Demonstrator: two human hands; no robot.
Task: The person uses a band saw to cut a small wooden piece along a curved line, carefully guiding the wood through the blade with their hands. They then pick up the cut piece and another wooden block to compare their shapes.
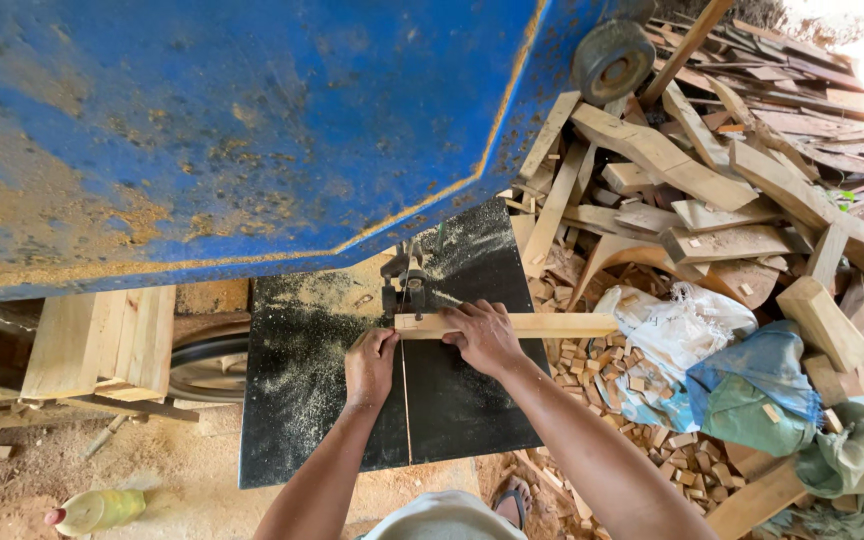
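1. Right hand (484, 335): palm down, fingers curled over a pale wooden strip (512, 325), pressing it flat on the black worktop (462, 400); grip closed on the strip
2. Left hand (370, 365): just beside the right hand, fingertips closed on the strip's near end at its left tip; thumb side toward the right hand
3. Wooden strip: lies crosswise, running from the left hand under the right hand and out past the worktop's edge beyond the right hand
4. Saw blade guide (404, 280): dark metal, just ahead of the gap between the two hands, touching or nearly touching the strip's far edge; cannot tell which
5. Worktop: dusted with sawdust, heaviest ahead of and outboard of the left hand; a thin slot line runs back from the strip between the hands toward the person
6. Blue machine housing (232, 130): large, worn, sawdust-caked, well ahead of both hands
7. Offcut pile (692, 180): rough wooden pieces heaped outboard of the right hand; small blocks (612, 370) scattered on the floor near that forearm
8. White sack (682, 325) and blue-green sacks (752, 395): outboard of the right hand
9. Yellow bottle (97, 510): on the floor, well behind and outboard of the left hand
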